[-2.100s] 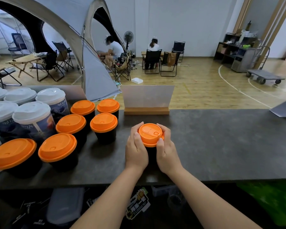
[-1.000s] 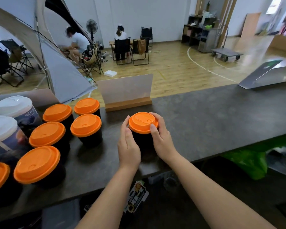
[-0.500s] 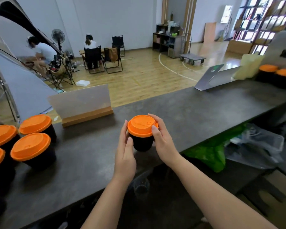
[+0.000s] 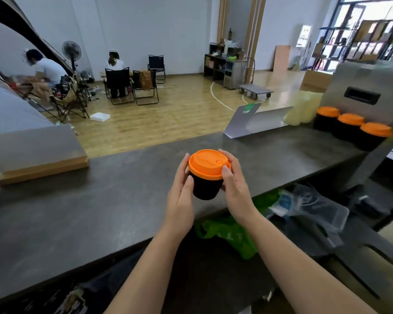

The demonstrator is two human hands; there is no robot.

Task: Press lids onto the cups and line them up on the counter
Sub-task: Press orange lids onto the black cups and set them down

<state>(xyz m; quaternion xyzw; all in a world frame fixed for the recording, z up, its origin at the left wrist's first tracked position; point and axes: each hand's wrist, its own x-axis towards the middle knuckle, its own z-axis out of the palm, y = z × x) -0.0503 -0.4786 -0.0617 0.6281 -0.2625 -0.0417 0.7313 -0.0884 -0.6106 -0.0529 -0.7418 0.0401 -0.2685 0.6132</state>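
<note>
Black cup [image 4: 206,186] with orange lid [image 4: 208,163] on, held above the counter [image 4: 100,207] near the middle of its near edge — gripped from both sides. Left hand [image 4: 180,196] flat against the cup's left wall, fingers nearly straight; right hand [image 4: 235,185] curled round the right side, thumb on the lid's rim. Toward the counter's far right end, three lidded cups [image 4: 349,128] lined up in a row — beside a metal machine [image 4: 370,91].

Cup [image 4: 206,185] between both hands above counter [image 4: 100,200]; three cups [image 4: 351,129] far right.
</note>
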